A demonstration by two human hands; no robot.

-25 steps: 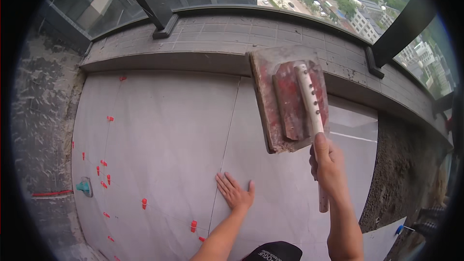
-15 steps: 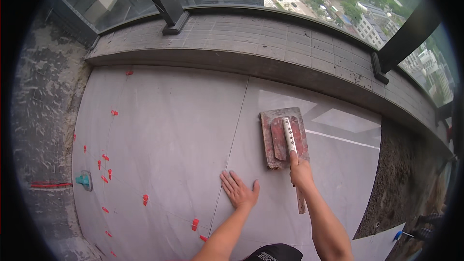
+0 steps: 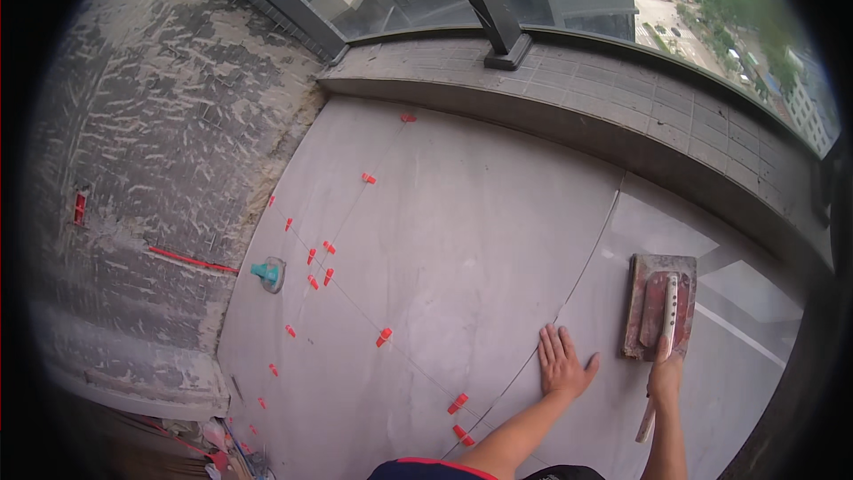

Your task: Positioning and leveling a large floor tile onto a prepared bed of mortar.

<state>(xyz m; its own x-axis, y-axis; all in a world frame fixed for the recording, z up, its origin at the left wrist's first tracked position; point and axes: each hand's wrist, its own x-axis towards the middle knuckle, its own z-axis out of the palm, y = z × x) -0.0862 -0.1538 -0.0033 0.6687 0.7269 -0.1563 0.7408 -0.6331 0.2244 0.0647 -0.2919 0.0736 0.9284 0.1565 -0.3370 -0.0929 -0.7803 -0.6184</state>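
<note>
My left hand point(image 3: 564, 369) lies on the large grey tile floor point(image 3: 471, 213) with fingers stretched apart, at a seam between two tiles. To its right, my right hand point(image 3: 666, 378) is closed round the light handle of a rectangular tapping float point(image 3: 641, 302), whose worn, dirty red body is over the right-hand tile. Small red levelling wedges point(image 3: 384, 337) line the seams at left and bottom. A teal suction-cup tool point(image 3: 267, 274) stands near the left tile edge.
A rough cement-streaked wall point(image 3: 151, 142) with a red pipe point(image 3: 191, 258) borders the left. A tiled ledge point(image 3: 569, 84) runs across the back below glazing with dark posts point(image 3: 504, 27) and a high view of streets. Clutter point(image 3: 218, 440) lies at lower left.
The view has swung left, showing more wall and moving the tiles and hands rightward in the picture. The float has come down from its raised position; my left hand stays flat.
</note>
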